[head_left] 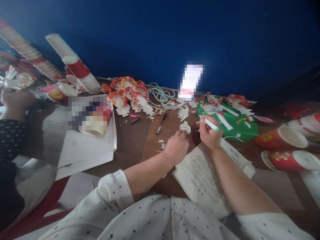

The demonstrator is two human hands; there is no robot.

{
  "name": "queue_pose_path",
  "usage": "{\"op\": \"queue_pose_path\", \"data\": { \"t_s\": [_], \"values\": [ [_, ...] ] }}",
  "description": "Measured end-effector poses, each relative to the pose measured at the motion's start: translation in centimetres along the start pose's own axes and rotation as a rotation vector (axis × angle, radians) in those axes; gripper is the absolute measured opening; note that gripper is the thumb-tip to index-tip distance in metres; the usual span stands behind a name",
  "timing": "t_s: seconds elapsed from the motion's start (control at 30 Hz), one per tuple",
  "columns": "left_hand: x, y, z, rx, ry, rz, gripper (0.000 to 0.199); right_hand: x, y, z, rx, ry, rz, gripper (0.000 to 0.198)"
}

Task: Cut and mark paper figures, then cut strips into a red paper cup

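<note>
While our right hand [210, 135] is wrapped around a white marker [211, 125], our left hand [177, 146] touches the small paper shape [185, 127] on the table [130, 153], fingers bent. We can't tell if they pinch it.

A brown table [130, 146] carried a black pen [161, 122], a pale-blue cable [162, 96] and a green sheet [246, 130] (strewn with scraps [247, 125]). A paper cutout [185, 127] lay near the pen.
</note>
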State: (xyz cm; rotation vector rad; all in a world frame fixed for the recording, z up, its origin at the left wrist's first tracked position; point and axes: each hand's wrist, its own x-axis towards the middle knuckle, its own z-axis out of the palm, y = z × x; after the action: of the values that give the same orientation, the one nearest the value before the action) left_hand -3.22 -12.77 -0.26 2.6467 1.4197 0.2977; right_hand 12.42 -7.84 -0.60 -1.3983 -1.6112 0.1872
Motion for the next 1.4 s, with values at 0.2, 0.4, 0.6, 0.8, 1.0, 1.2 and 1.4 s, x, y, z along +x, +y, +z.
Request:
{"op": "queue_pose_path", "data": {
  "t_s": [0.2, 0.4, 0.6, 0.8, 1.0, 1.2, 1.4],
  "values": [
    [0.0, 0.0, -0.2, 0.006, -0.001, -0.005, 0.029, 0.1, 0.5, 0.0, -0.151, -0.077, -0.036, 0.026],
    [0.0, 0.1, -0.6, -0.039, -0.023, -0.025, 0.034, -0.1, 1.0, 0.0, -0.349, -0.144, -0.052, 0.025],
    [0.1, 0.2, -0.4, -0.045, -0.010, -0.041, 0.032, -0.3, 0.9, 0.3, -0.360, -0.160, -0.068, 0.026],
    [0.0, 0.1, -0.1, -0.034, 0.018, -0.024, 0.032, -0.6, 0.7, 0.7, -0.315, -0.162, -0.054, 0.025],
    [-0.1, 0.1, 0.1, -0.025, 0.051, -0.021, 0.032, -0.5, 0.4, 0.7, -0.283, -0.161, -0.024, 0.024],
    [-0.1, 0.1, 0.3, -0.019, 0.062, -0.017, 0.030, -0.4, 0.0, 0.6, -0.248, -0.194, 0.018, 0.025],
    [-0.1, 0.0, 0.7, -0.002, 0.080, -0.016, 0.028, -0.5, -0.1, 0.5, -0.289, -0.264, 0.079, 0.028]
  ]
}}
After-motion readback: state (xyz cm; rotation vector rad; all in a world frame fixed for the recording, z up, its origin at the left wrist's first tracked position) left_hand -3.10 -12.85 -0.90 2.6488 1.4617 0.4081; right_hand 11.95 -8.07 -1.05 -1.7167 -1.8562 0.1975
